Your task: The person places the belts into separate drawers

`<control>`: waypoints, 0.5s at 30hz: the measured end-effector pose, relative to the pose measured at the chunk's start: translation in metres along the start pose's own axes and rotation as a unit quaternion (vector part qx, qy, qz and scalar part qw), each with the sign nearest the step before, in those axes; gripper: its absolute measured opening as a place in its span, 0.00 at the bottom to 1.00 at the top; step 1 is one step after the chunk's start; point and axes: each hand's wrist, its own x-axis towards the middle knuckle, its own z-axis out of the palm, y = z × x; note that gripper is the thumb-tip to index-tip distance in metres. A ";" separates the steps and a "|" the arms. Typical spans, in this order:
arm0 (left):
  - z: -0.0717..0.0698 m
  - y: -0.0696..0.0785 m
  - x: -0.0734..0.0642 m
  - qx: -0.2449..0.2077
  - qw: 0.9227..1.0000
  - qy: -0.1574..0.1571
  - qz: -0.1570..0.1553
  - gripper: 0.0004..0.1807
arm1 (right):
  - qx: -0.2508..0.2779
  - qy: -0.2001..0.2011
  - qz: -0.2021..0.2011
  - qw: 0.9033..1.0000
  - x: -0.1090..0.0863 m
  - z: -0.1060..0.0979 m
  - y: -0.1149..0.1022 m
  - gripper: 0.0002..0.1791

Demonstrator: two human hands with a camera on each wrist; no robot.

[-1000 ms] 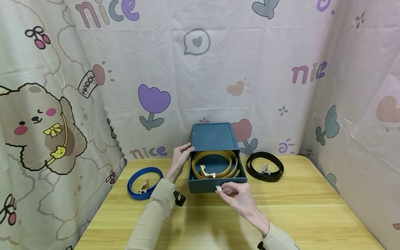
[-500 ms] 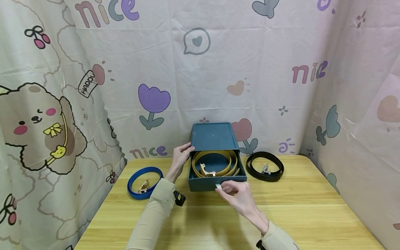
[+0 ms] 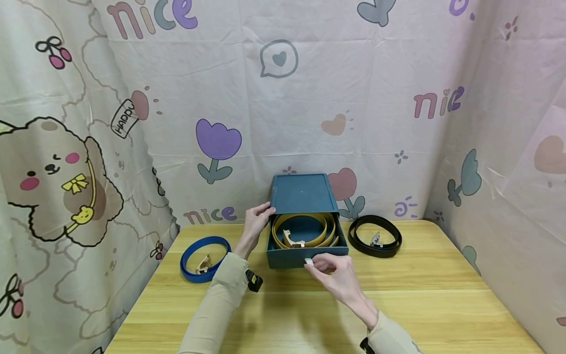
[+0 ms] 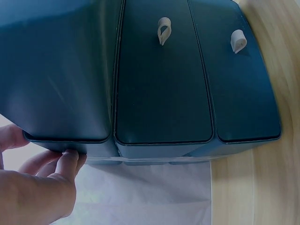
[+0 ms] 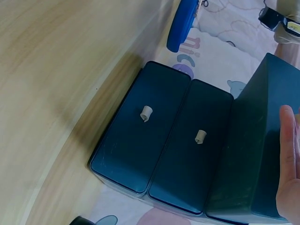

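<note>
A dark teal drawer box (image 3: 302, 191) stands at the back of the table, its top drawer (image 3: 289, 258) pulled partly out. Coiled inside that drawer is a yellow belt (image 3: 319, 239) with a gold buckle. At the drawer front my right hand (image 3: 340, 278) pinches the white pull tab (image 3: 308, 261) between thumb and finger. My left hand (image 3: 253, 226) grips the box's left front edge; in the left wrist view its bent fingers (image 4: 68, 161) lie on the casing beside the drawer. Two lower drawers (image 4: 164, 93), each with a pale loop tab, are closed.
Left of the box lies a coiled blue belt (image 3: 199, 278) with a gold buckle, close to my left forearm. A coiled black belt (image 3: 382, 251) with a silver buckle lies to the right. Printed curtains (image 3: 283, 123) hang behind and beside the wooden table (image 3: 433, 290).
The top drawer has slid slightly inward, away from me, with the yellow belt in it. My right hand follows it, still pinching the tab; my left hand has stayed in place.
</note>
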 end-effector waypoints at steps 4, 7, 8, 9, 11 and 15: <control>0.000 -0.014 0.010 0.004 1.000 0.013 -0.002 0.26 | -0.005 0.004 0.004 1.000 0.000 0.003 0.006 0.08; 0.001 -0.014 0.010 0.002 1.000 0.016 -0.003 0.26 | -0.009 0.010 0.003 1.000 0.003 0.003 0.000 0.08; 0.001 -0.015 0.010 0.001 1.000 0.016 -0.002 0.26 | -0.009 0.012 0.001 1.000 0.004 0.002 -0.003 0.08; 0.001 -0.015 0.010 0.001 1.000 0.016 -0.003 0.26 | -0.008 0.014 0.001 1.000 0.006 0.002 -0.007 0.08; 0.001 -0.015 0.010 -0.001 1.000 0.014 0.001 0.26 | -0.006 0.015 0.002 1.000 0.008 0.000 -0.016 0.08; 0.000 -0.015 0.007 -0.008 1.000 0.011 0.025 0.27 | -0.006 0.018 -0.002 1.000 0.012 -0.002 -0.023 0.08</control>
